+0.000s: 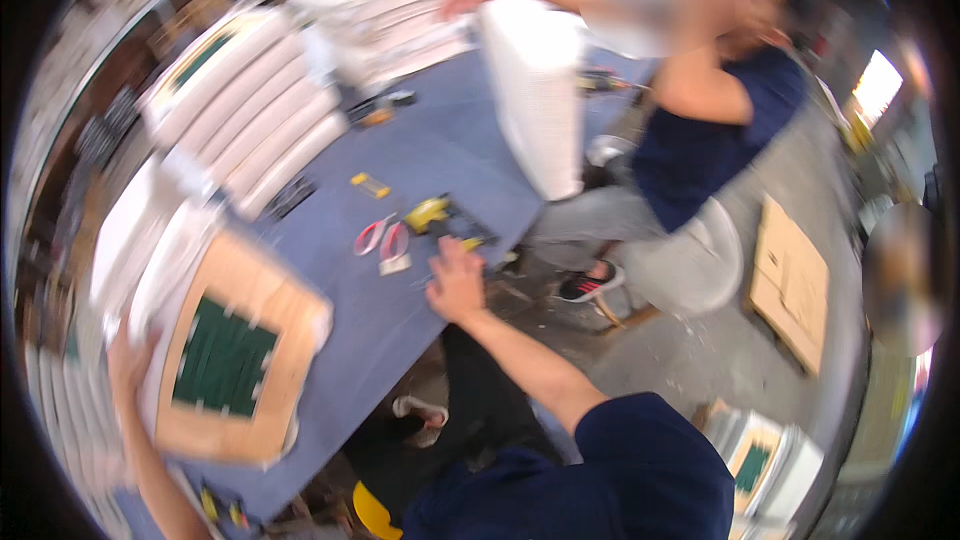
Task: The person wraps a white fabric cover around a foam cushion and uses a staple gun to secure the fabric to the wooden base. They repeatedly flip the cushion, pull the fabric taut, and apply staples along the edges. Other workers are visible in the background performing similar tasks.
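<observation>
My left hand (130, 358) lies against the outer edge of a padded seat (305, 370), its fingers stretched out and blurred. The seat has a white cover, a wooden underside that faces up, and green webbing (225, 358) across its middle opening. My right hand (457, 282) is over the table's near edge, fingers spread, with nothing seen in it. Just beyond its fingertips is a yellow-and-black power tool (428, 214). Scissors with red handles (383, 237) lie to its left, with a small pale block (396, 264) close by.
Stacks of white padded seats (255, 105) line the far left of the blue-grey table (375, 325). Across the table, a seated person steadies an upright white panel (535, 90). A yellow packet (370, 185) lies mid-table. Flat cardboard (790, 280) is on the floor at right.
</observation>
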Motion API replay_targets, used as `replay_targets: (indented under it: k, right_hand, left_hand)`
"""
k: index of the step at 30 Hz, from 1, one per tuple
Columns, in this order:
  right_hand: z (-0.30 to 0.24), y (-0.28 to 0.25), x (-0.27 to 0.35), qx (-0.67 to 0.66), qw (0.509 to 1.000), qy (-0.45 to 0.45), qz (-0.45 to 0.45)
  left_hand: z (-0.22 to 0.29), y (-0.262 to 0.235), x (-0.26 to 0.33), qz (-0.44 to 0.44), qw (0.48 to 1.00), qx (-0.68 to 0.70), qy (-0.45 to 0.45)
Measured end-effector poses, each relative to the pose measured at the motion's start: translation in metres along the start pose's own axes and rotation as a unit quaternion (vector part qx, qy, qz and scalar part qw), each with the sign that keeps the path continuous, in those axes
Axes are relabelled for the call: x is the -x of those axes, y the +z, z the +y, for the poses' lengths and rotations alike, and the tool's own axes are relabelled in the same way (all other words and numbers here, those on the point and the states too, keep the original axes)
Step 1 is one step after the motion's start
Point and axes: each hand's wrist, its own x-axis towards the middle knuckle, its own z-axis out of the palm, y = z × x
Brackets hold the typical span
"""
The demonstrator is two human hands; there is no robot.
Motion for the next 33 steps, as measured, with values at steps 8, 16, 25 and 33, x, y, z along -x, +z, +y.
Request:
replay_targets:
  k: [8, 16, 25, 33]
  right_hand:
    - [-0.006, 0.004, -0.053, 0.1, 0.995, -0.014, 0.02]
    - [0.039, 0.018, -0.128, 0.144, 0.963, 0.004, -0.229]
    - [-0.085, -0.149, -0.225, -0.407, 0.911, -0.026, -0.066]
    - [-0.239, -0.198, -0.098, -0.723, 0.67, 0.05, -0.161]
  left_hand:
    - [0.08, -0.018, 0.037, 0.061, 0.987, -0.139, 0.046]
    - [0.079, -0.018, 0.104, 0.129, 0.979, -0.117, 0.11]
    - [0.09, -0.021, 0.113, 0.123, 0.981, -0.096, 0.116]
    - [0.044, -0.035, 0.004, -0.116, 0.96, 0.225, 0.118]
